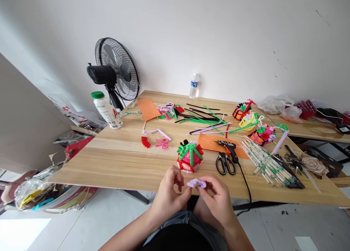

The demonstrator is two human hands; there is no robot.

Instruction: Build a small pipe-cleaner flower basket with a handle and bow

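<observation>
A small lilac pipe-cleaner piece is held between my two hands near the table's front edge. My right hand pinches its right end between thumb and fingers. My left hand has its thumb tip at the piece's left end, with the other fingers curled above and apart from it. Just beyond the hands stands a round pink, red and green pipe-cleaner ornament. Black-handled scissors and a glue gun lie to its right.
Wooden table holds a bundle of wrapped sticks, loose pipe cleaners, pink bow, red coil, orange sheet, white bottle and water bottle. A fan stands at the back left. The glue gun's cord hangs over the front edge.
</observation>
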